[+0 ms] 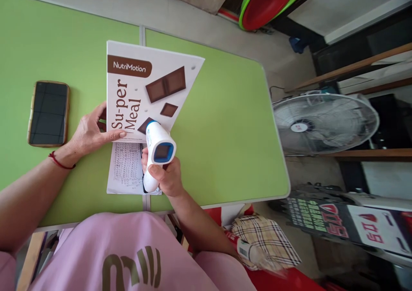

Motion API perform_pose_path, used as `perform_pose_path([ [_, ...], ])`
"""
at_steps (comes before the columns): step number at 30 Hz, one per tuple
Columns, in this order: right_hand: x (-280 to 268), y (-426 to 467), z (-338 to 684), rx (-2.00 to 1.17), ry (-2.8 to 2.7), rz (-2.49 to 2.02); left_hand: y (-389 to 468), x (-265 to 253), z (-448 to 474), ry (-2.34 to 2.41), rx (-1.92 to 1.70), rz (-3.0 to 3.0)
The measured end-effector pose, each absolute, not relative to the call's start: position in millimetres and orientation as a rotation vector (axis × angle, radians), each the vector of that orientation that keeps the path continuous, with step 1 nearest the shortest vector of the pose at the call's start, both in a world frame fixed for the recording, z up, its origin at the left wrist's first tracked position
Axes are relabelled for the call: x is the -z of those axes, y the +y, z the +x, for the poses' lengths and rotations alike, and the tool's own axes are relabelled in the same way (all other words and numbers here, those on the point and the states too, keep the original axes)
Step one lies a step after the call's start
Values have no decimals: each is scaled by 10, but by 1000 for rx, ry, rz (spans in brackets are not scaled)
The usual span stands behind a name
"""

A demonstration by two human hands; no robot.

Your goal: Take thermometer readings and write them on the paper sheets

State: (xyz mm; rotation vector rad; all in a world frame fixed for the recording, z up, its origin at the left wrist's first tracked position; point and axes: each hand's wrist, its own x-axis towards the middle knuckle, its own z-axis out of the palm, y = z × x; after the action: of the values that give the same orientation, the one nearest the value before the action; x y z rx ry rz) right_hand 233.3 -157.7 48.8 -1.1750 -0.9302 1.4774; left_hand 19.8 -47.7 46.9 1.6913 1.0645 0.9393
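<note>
My left hand [92, 132] grips the lower left edge of a white box [125, 93] printed "NutriMotion Su-per Meal" with chocolate pictures. The thumb lies on its front and the other fingers go behind it. The box stands tilted above the table. My right hand [169, 175] is wrapped round the handle of a white infrared thermometer [159, 140] with a blue-framed screen. Its front end points at the lower part of the box, overlapping it in view; whether they touch I cannot tell. Under both lies a handwritten sheet of paper [124, 171], partly hidden by the box.
A smartphone [49, 113] with a dark screen lies at the left of the green folding table [225, 132]. Beyond the table's right edge stands a fan [325, 125]. Red and green basins [270, 3] lean at the back. A checked cloth [264, 239] hangs near my right arm.
</note>
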Motion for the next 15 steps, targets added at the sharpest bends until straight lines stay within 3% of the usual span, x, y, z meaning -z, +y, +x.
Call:
perform_pose_path([
  [12,-474,-1610,2370,-1373,-980,-1206,-478,-483,221,1044,-988,1645],
  [15,-610,-1613,2503,-1217,-1118,-1236,-490,-497,234,1038,-1034,1628],
])
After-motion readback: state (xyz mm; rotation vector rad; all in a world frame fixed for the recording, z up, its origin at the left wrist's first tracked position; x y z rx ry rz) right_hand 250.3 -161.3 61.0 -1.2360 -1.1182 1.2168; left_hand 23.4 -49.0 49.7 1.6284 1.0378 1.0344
